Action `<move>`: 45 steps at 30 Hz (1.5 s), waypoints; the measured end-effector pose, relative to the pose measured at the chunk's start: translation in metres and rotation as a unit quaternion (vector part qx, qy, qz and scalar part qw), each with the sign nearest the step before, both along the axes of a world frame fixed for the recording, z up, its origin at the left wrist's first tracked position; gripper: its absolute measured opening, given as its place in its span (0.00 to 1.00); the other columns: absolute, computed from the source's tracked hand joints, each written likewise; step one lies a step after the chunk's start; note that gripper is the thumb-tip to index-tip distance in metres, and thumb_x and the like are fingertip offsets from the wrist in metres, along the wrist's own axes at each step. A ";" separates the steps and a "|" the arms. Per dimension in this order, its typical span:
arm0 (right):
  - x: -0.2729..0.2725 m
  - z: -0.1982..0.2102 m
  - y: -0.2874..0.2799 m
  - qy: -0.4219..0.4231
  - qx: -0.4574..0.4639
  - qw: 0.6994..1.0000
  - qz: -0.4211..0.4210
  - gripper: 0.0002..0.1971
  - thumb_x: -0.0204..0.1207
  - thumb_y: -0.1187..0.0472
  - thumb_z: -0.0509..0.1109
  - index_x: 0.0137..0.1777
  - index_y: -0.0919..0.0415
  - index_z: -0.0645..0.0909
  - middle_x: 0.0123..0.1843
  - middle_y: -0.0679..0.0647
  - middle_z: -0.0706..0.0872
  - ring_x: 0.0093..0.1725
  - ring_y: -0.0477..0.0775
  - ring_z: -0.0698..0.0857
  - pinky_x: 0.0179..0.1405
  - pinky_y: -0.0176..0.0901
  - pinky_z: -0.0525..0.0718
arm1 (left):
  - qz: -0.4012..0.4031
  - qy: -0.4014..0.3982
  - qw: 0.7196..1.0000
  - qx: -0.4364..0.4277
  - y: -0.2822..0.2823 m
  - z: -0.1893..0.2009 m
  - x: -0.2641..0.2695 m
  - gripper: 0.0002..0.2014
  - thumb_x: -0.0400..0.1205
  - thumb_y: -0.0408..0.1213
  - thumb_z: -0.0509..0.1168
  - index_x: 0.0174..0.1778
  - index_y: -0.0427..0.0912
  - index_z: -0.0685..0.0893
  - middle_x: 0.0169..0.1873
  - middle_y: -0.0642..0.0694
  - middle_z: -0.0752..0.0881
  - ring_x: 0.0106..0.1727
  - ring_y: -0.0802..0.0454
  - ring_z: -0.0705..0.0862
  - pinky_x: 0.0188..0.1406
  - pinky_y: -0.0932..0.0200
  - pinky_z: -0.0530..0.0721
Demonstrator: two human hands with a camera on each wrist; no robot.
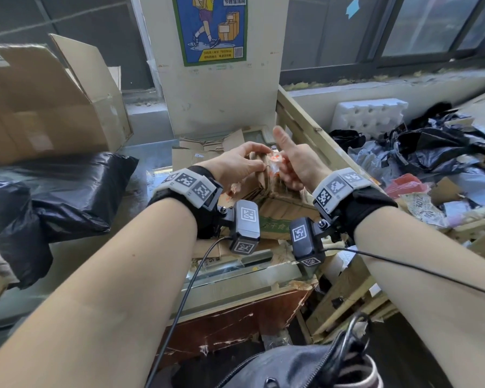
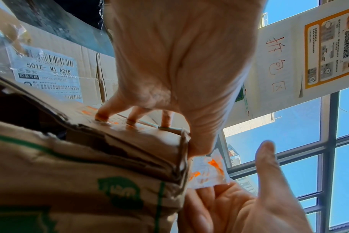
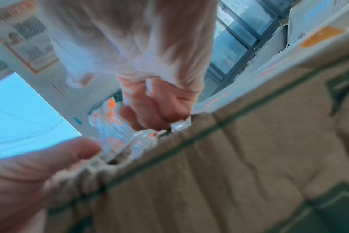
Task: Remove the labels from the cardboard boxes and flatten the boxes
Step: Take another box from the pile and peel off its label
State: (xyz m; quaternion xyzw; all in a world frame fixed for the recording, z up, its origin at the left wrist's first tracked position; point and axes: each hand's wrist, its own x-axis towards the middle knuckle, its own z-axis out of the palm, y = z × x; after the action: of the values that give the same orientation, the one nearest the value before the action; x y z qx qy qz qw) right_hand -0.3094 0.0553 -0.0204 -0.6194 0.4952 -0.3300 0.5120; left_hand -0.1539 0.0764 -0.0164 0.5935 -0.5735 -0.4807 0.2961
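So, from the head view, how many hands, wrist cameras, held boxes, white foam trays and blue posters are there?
Hands: 2, left hand and right hand
wrist cameras: 2
cardboard box, held: 1
white foam tray: 1
blue poster: 1
Total: 7

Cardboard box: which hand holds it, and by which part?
Left hand grips the cardboard box by its top corner; the right hand only touches the label.

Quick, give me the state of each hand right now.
Left hand: grips the cardboard box at its top corner.
Right hand: open, thumb raised, fingers touching the loose label.
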 end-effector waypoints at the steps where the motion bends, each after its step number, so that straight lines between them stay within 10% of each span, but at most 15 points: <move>1: 0.000 0.002 0.000 0.033 0.003 0.999 0.000 0.34 0.73 0.28 0.58 0.21 0.59 0.69 0.17 0.54 0.72 0.13 0.49 0.68 0.12 0.33 0.65 | 0.002 0.002 1.000 -0.003 0.000 0.000 0.000 0.18 0.85 0.32 0.62 0.70 0.50 0.76 0.58 0.42 0.82 0.50 0.47 0.83 0.20 0.67 0.79; 6: 0.003 0.001 0.001 0.161 -0.028 0.986 0.039 0.28 0.71 0.35 0.69 0.27 0.60 0.76 0.19 0.54 0.76 0.15 0.49 0.72 0.13 0.34 0.70 | 0.000 0.002 1.000 -0.025 0.002 -0.003 0.000 0.17 0.87 0.36 0.61 0.72 0.44 0.74 0.53 0.43 0.80 0.38 0.57 0.79 0.15 0.74 0.73; 15: -0.013 -0.010 0.003 0.059 0.019 0.995 0.083 0.14 0.80 0.57 0.68 0.33 0.59 0.79 0.18 0.49 0.73 0.15 0.42 0.70 0.12 0.30 0.66 | -0.011 0.021 1.000 0.004 0.006 -0.002 0.001 0.18 0.85 0.33 0.64 0.70 0.51 0.75 0.60 0.38 0.80 0.50 0.46 0.83 0.18 0.68 0.78; 35: -0.022 -0.025 -0.006 -0.141 0.097 0.984 0.052 0.11 0.81 0.66 0.64 0.35 0.62 0.73 0.16 0.50 0.69 0.11 0.44 0.64 0.07 0.28 0.56 | 0.016 0.027 1.000 0.002 0.002 -0.001 -0.004 0.13 0.83 0.40 0.65 0.64 0.53 0.80 0.54 0.51 0.80 0.58 0.49 0.81 0.37 0.57 0.77; 45: -0.027 -0.029 -0.005 -0.188 0.103 0.975 0.052 0.13 0.81 0.67 0.62 0.33 0.62 0.72 0.16 0.50 0.69 0.11 0.44 0.64 0.08 0.29 0.57 | -0.018 0.010 1.000 0.003 0.002 0.000 -0.004 0.19 0.80 0.39 0.71 0.66 0.54 0.76 0.64 0.40 0.79 0.54 0.45 0.84 0.18 0.69 0.78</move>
State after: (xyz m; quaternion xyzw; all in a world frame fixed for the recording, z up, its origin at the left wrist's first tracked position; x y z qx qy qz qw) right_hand -0.3360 0.0500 -0.0497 -0.5156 0.3886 -0.3606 0.6732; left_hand -0.1580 0.0784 -0.0167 0.5795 -0.5792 -0.4937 0.2913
